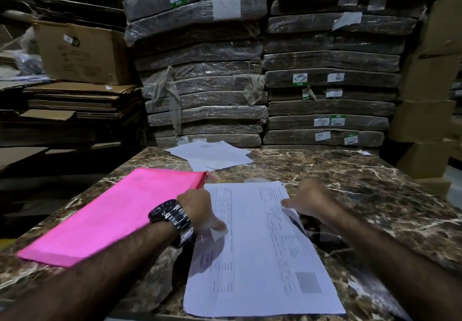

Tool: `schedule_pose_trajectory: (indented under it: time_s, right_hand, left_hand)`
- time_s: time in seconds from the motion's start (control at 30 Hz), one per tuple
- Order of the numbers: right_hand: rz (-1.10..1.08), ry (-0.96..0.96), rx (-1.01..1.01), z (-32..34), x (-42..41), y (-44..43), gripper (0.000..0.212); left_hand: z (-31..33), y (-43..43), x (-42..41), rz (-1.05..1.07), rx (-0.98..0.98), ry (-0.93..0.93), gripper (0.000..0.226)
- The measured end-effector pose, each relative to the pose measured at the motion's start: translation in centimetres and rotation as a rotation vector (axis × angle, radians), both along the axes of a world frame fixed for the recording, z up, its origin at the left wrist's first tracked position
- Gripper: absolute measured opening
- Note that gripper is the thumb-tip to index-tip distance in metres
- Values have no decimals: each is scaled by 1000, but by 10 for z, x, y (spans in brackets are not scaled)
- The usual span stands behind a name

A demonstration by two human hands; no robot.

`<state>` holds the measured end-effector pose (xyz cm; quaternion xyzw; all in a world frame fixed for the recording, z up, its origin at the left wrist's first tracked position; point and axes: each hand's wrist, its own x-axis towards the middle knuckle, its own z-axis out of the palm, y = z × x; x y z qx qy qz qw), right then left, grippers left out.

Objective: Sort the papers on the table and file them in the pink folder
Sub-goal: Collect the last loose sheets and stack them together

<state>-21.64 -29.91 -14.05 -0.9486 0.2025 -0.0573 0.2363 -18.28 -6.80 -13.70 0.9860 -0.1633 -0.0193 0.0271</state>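
Landmark = pink folder (110,215), lying flat on the marble table (375,185), closed as far as I can see, zip/tab end toward the far side.

L to R: left hand (200,210), w/ a metal wristwatch (172,218), sits just right of the folder, fingers curled down on the left edge of the printed sheets (260,250); thumb seems to pinch a turned-up corner. Sheets lie right of the folder, touching its near-right edge, bottom overhanging the table's front. Right hand (312,200) further right, at the sheets' right edge, thumb on top, fingers tucked under a lifted edge; loose grip, not a fist. Can't tell how many sheets are in the stack. Second batch of loose papers (212,155) behind the folder, well apart, fanned messily.

Risks: overhanging stack could slide off the front if pulled unevenly; pinched corner may crease or tear; far batch could get missed; folder not open, so filing would jam.

Writing: rows of small print and a grey block on the top sheet, too blurred to read. Labels on wrapped bundles (205,75) behind: unreadable.
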Motion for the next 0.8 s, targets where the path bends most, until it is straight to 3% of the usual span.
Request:
schedule_pose_trajectory:
  time_s: [0.07,0.13,0.23,0.3,0.47,0.57,0.8]
  right_hand:
    - [47,-86,-45,-1,15,5,43]
    - [111,-152,60,0,31,13,25]
    - [215,-218,261,-1,56,29,23]
    - [238,-289,251,-8,68,38,16]
    - [284,-482,-2,-40,78,39,11]
    - [292,-524,-35,-46,80,33,16]
    - [272,-540,-19,-50,90,27,19]
  left_hand:
    - [4,-6,24,-5,-53,-94,44]
    - [4,-12,54,-12,-143,-188,40]
    - [-3,-19,108,-12,-229,-300,27]
    - [-6,-22,142,-25,-193,-361,28]
    - [-12,-26,206,-108,-24,-235,51]
    - [-18,-25,230,-114,5,-167,59]
    - [-21,-29,251,-165,89,-167,32]
